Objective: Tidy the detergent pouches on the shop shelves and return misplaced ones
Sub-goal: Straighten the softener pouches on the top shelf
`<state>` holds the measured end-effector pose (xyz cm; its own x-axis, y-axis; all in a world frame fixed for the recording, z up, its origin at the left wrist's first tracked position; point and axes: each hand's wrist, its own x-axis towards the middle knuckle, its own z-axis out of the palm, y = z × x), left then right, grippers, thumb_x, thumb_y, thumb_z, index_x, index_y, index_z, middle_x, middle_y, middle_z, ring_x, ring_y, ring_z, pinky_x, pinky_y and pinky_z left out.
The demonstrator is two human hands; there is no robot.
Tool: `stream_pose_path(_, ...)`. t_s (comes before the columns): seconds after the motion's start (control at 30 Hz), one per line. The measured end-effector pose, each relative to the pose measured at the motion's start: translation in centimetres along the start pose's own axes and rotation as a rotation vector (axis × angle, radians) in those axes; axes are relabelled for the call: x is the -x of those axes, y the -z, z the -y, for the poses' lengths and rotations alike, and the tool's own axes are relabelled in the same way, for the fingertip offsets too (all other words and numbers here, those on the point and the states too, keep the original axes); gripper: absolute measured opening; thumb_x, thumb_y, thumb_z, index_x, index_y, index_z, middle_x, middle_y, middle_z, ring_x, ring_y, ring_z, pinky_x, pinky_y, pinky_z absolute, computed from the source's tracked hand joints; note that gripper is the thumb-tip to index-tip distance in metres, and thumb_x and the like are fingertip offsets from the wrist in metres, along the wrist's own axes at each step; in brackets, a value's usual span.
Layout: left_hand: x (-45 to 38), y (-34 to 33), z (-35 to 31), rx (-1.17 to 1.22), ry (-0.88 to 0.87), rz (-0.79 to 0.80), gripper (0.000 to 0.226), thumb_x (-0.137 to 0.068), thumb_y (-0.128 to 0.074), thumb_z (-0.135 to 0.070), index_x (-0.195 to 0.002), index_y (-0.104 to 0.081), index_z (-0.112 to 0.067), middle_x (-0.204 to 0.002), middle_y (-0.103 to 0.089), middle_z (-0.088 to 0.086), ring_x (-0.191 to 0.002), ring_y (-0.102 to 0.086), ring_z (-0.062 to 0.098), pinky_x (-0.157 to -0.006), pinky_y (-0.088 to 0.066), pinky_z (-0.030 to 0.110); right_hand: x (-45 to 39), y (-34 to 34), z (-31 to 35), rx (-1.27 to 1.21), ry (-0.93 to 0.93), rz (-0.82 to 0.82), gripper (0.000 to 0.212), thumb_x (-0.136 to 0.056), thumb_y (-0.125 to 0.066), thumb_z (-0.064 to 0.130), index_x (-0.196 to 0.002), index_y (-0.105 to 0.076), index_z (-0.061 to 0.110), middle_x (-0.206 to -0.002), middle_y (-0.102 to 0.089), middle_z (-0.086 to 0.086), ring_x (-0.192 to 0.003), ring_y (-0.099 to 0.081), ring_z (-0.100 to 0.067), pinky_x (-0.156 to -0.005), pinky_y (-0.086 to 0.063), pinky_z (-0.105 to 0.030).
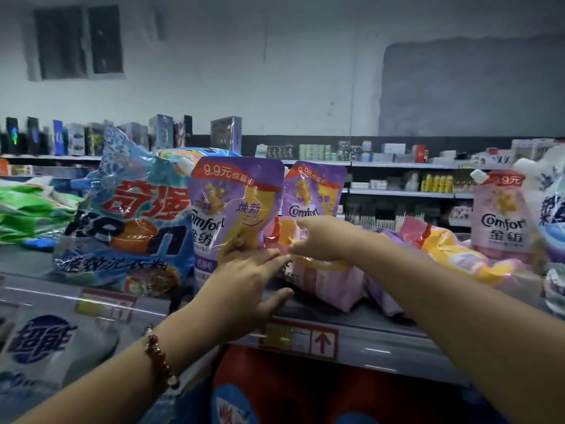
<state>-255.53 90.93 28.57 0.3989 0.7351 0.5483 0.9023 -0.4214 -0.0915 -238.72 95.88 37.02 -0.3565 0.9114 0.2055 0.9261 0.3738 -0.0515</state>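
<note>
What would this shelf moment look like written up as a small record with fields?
place: shop shelf with price labels on its edge
standing: two purple plastic Comfort pouches, one pink Comfort pouch, a big blue washing-powder bag
lying flat: pink and yellow pouches in the middle
left hand: fingers straight, reaching to the lying pouches
right hand: on the lying pouches; grip unclear
wrist: red bead bracelet on the left

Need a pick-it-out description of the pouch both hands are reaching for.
On the top shelf, find the big blue detergent bag at left, with two upright purple Comfort pouches beside it. In front of the second purple one lies the pink pouch, toppled, where the left hand and right hand meet. It is pink and lying down; the purple ones stand.
</note>
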Motion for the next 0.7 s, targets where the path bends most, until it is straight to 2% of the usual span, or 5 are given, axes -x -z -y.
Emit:
stream_pose_path(0.1, -0.2, -0.5, 0.0, 0.011, 0.000, -0.066, 0.057, -0.089, -0.042, -0.052, -0.129, -0.064, -0.019, -0.125, -0.068, 0.000, -0.110, -0.066, 0.022, -0.089, -0.052, 0.037, -1.6, -0.1, 0.3, 0.013, -0.088, 0.058, 0.068, -0.093, -0.049, 0.059, -0.137, -0.049, 0.007, -0.129, -0.061, -0.011, -0.109, -0.062, -0.029, -0.088, -0.050, -0.034)
stream_pose_path(0.2, -0.5, -1.5, 0.1, 0.012, 0.011, -0.104, 0.051, -0.087, -0.045, -0.044, -0.124, -0.067, -0.017, -0.117, -0.070, 0.000, -0.103, -0.067, 0.022, -0.083, -0.053, 0.037, -3.1, -1.1, 0.6, -0.008, -0.121, 0.032, 0.054, -0.091, -0.050, 0.062, -0.099, -0.061, 0.009, -0.085, -0.058, -0.004, -0.081, -0.058, -0.026, -0.069, -0.047, -0.032)
stream_pose_path(0.33, -0.2, -2.3, 0.0, 0.000, 0.034, -0.099, 0.051, -0.086, -0.045, -0.044, -0.123, -0.067, -0.017, -0.114, -0.069, 0.000, -0.101, -0.065, 0.023, -0.083, -0.052, 0.037, -4.5, -2.2, 0.4, -0.149, -0.201, -0.040, 0.037, -0.090, -0.059, 0.043, -0.070, -0.052, 0.012, -0.072, -0.052, -0.003, -0.073, -0.053, -0.026, -0.055, -0.039, -0.028)
stream_pose_path(0.57, -0.4, -2.2, -0.3, 0.065, 0.064, -0.162, 0.056, -0.088, -0.041, -0.050, -0.129, -0.063, -0.019, -0.119, -0.067, -0.001, -0.109, -0.063, 0.023, -0.090, -0.048, 0.041, -3.5, -1.0, -1.2, -0.559, -0.325, -0.174, 0.021, -0.087, -0.054, 0.013, -0.067, -0.049, 0.010, -0.057, -0.042, -0.005, -0.045, -0.038, -0.019, -0.041, -0.030, -0.020)
stream_pose_path(0.7, -0.6, -1.8, -0.7, 0.174, 0.120, -0.179, 0.064, -0.089, -0.036, -0.055, -0.144, -0.049, -0.023, -0.135, -0.059, -0.003, -0.124, -0.053, 0.019, -0.102, -0.042, 0.040, -2.4, -0.1, -1.4, -0.664, -0.321, -0.288, 0.016, -0.086, -0.055, 0.009, -0.070, -0.051, 0.011, -0.056, -0.044, -0.005, -0.045, -0.038, -0.019, -0.042, -0.030, -0.023)
